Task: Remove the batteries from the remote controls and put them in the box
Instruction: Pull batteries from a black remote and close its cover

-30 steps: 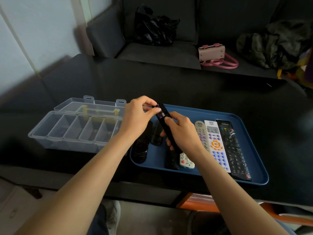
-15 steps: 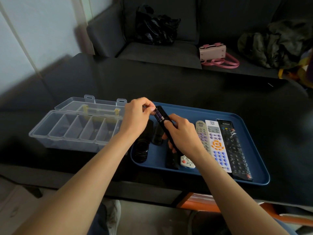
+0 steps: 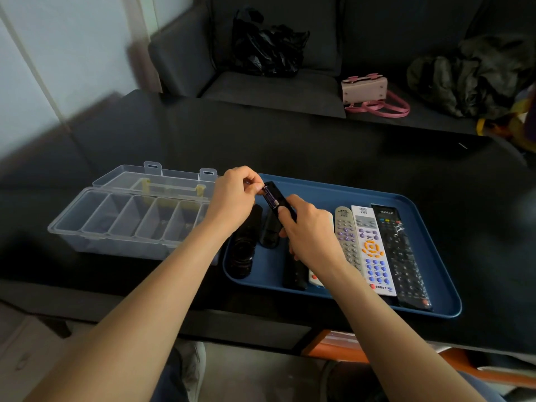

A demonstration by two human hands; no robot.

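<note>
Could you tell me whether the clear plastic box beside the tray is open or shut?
Open: the clear box has its lid folded back, exposing its compartments.

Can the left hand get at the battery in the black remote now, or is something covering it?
Probably yes. The right hand holds the black remote tilted up over the tray, cover off, so the purple battery is exposed. The left hand has its fingers at the compartment's top end.
</note>
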